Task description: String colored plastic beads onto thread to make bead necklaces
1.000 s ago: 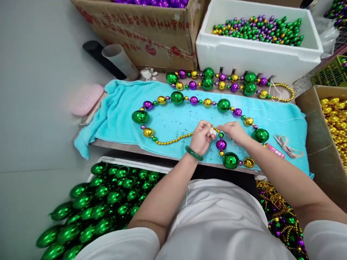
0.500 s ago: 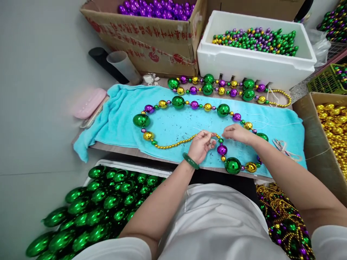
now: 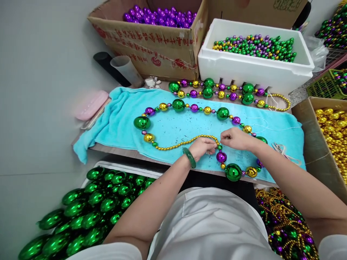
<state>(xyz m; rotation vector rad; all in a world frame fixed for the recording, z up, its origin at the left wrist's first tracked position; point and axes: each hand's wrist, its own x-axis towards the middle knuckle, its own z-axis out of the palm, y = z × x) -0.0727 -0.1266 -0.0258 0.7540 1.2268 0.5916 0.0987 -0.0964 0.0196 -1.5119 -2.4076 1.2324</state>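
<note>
On the blue towel (image 3: pixel 119 121) lies a loop-shaped bead necklace (image 3: pixel 178 105) of large green, purple and gold beads, with a run of small gold beads (image 3: pixel 176 145) along its near side. My left hand (image 3: pixel 202 148), a green bangle at its wrist, pinches the necklace where the gold run meets a small green bead (image 3: pixel 219 147). Close beside it, my right hand (image 3: pixel 235 138) is closed with fingertips pressed together just above that bead. What the right fingertips hold is too small to make out. A purple bead (image 3: pixel 221 157) hangs just below.
A second necklace (image 3: pixel 208 92) lies behind the towel. Farther back stand a carton (image 3: pixel 151 47) of purple beads and a white foam box (image 3: pixel 252 72) of mixed beads. Gold beads fill a carton (image 3: pixel 306 119) at right. Large green beads (image 3: pixel 92 202) lie at lower left. Scissors (image 3: pixel 282 148) rest on the towel.
The gold run now curves up over my left hand to the green bead. My left fingers have turned and straightened into a flatter pinch. The white thread at them no longer shows.
</note>
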